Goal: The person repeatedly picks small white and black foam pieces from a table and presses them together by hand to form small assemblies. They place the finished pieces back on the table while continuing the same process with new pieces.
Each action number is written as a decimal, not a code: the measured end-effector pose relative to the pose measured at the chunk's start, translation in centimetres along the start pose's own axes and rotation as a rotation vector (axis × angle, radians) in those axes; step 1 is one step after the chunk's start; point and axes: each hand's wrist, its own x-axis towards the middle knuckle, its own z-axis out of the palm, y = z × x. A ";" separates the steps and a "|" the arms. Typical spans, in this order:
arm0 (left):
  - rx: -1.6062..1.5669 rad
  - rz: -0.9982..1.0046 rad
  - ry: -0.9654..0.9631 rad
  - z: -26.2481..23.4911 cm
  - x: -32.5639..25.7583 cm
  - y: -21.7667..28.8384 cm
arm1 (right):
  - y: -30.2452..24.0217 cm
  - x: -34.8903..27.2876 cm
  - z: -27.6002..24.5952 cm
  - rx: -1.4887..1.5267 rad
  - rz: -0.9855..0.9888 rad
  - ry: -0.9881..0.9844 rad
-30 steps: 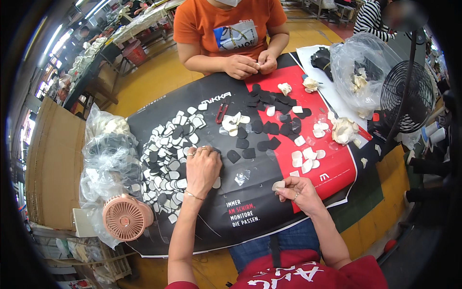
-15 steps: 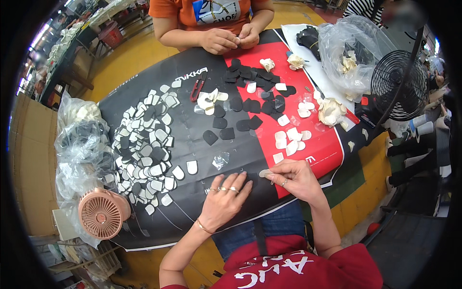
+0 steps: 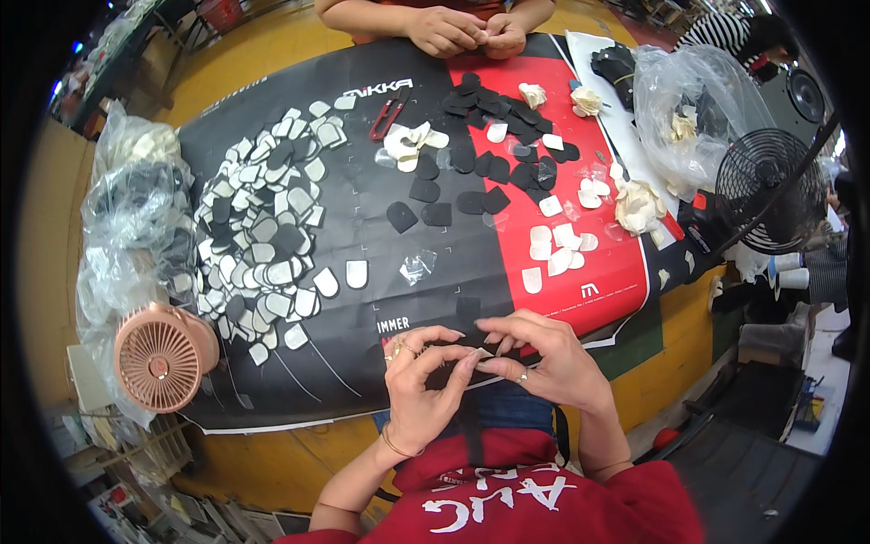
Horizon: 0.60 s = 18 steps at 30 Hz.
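"Where is the small pale piece (image 3: 481, 354) held?"
"Between left hand (image 3: 422, 385) and right hand (image 3: 553, 361), fingertips pinched together on it over the surface's (image 3: 471, 272) near edge — easily dropped, should either pinch be loosened."

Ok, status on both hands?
Left hand, right hand: together at small pale piece, grip unclear. White-and-black round-ended pieces heaped left, clear of both.

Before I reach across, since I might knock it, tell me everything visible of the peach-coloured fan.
The peach-coloured fan looks like plastic: a round grille of slats radiating from a central disc, and a rounded body behind. It sits at the left end of the table, grille facing the camera. The clear plastic bag beside it seems to touch it; neither the left hand nor the right hand does. Whether it is running cannot be told.
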 end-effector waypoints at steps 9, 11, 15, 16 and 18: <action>0.306 0.220 0.071 0.5 -0.6 -0.9 | 1.4 2.1 -1.1 -0.100 -0.152 0.021; 0.382 0.273 0.051 0.9 -0.7 -1.3 | 1.7 2.7 -1.7 -0.116 -0.144 0.008; 0.262 0.205 0.048 1.2 0.1 -1.7 | 1.0 3.0 -1.4 -0.005 0.015 -0.093; 0.198 0.152 0.058 1.1 0.3 -1.7 | 0.8 2.9 -1.3 0.010 -0.036 -0.090; 0.126 0.054 0.039 0.7 0.6 -1.4 | 0.5 2.7 -1.1 0.053 -0.120 -0.092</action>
